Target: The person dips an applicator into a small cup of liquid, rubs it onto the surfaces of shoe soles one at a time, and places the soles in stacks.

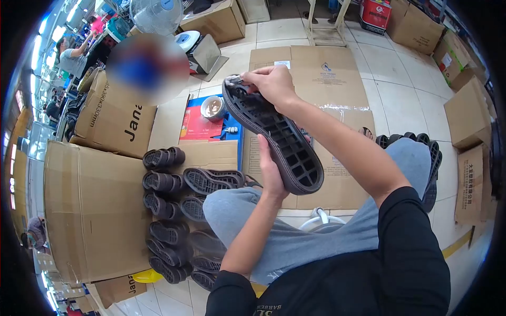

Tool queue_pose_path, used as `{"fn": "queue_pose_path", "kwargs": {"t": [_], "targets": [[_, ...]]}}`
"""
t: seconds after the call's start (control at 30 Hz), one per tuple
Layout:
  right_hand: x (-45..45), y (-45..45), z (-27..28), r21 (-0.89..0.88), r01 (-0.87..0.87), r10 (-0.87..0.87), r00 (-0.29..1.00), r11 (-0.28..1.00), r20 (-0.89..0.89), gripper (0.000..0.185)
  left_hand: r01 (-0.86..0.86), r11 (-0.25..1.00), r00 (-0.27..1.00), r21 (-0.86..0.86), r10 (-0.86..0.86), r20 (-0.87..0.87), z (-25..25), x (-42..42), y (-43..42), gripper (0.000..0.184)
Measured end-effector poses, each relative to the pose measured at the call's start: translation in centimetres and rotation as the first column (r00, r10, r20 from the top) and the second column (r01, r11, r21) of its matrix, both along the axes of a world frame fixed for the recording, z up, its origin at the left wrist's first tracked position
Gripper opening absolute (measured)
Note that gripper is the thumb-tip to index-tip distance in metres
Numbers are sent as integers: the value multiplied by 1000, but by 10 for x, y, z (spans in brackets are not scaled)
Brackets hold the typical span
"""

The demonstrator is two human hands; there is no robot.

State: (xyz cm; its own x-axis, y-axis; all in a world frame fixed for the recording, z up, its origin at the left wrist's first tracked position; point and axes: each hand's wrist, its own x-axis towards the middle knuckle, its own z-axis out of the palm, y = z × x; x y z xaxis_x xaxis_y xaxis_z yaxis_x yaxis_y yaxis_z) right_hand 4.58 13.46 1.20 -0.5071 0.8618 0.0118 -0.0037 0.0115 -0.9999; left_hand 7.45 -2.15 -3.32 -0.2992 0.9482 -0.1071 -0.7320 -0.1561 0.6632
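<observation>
A dark brown shoe sole (279,134) is tilted up in front of me, its hollow grid side facing me. My left hand (272,171) grips it along the lower left edge, with the thumb up against the side wall. At the sole's upper end, my right hand (271,87) has its fingers pinched together over the rim. A whitish patch (234,80) shows there beside the fingertips; what they hold, if anything, is hidden. On the floor mat to the left, a cup of light brown liquid (213,108) stands on a red sheet (199,122).
Rows of dark soles (168,231) lie left of my knee, and more soles (433,158) lie beyond my right knee. Large cartons (95,210) stand at the left. Flattened cardboard (332,95) covers the floor ahead. A fan (156,16) and a person (73,59) are at the upper left.
</observation>
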Motion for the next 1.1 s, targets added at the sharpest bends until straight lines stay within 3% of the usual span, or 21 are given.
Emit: {"fn": "queue_pose_path", "kwargs": {"t": [0.07, 0.17, 0.33, 0.47, 0.53, 0.7, 0.77, 0.83, 0.87, 0.9, 0.93, 1.0, 1.03, 1.07, 1.1], "targets": [[10, -8, 6, 48, 16, -16, 1000, 999, -14, 22, 17, 1000, 1000, 14, -17, -19, -2, -3, 1, 69], [36, -17, 21, 225, -171, 155, 984, 959, 88, 22, -12, 998, 994, 65, 5, 105, -1, -9, 4, 68], [93, -46, 32, 258, -275, 220, 950, 926, 223, 22, -80, 995, 994, 55, 75, 76, 2, -22, -1, 66], [136, -77, 41, 223, -378, 303, 901, 898, 310, 22, -161, 970, 987, 180, 153, 57, 4, -29, 4, 66], [155, -90, 37, 335, -409, 289, 889, 849, 355, 19, -160, 968, 986, 194, 146, 85, 7, -32, 1, 66], [168, -69, 58, 357, -497, 289, 818, 791, 498, 10, -85, 980, 992, 178, 66, 110, 9, -32, 0, 66], [147, -43, 60, 605, -364, 168, 919, 708, 357, 11, 4, 995, 988, 97, -19, 156, 4, -32, -2, 67], [119, -13, 58, 885, -210, 54, 977, 416, 206, 12, 74, 986, 981, 149, -99, 167, 1, -30, 1, 71], [103, 2, 56, 938, -166, 55, 986, 304, 157, 11, 129, 973, 970, 193, -164, 179, 2, -29, 2, 75], [88, 16, 53, 975, -119, 66, 992, 186, 108, 11, 110, 980, 965, 169, -146, 220, 7, -25, 1, 75], [75, 26, 49, 977, -114, 66, 992, 182, 103, 11, 111, 979, 966, 172, -147, 214, 8, -23, 1, 75], [54, 37, 46, 983, -168, 89, 983, 73, 161, 10, 145, 973, 952, 180, -187, 242, 8, -22, 1, 74], [47, 40, 46, 982, -183, 105, 977, -40, 186, 8, 139, 975, 954, 176, -180, 241, 7, -22, 0, 74], [41, 42, 45, 983, -182, 112, 976, -38, 186, 8, 158, 971, 951, 181, -199, 235, 7, -23, 0, 74], [37, 42, 45, 977, -176, 83, 979, -122, 186, 7, 177, 966, 949, 186, -218, 230, 6, -23, 0, 74]]}}
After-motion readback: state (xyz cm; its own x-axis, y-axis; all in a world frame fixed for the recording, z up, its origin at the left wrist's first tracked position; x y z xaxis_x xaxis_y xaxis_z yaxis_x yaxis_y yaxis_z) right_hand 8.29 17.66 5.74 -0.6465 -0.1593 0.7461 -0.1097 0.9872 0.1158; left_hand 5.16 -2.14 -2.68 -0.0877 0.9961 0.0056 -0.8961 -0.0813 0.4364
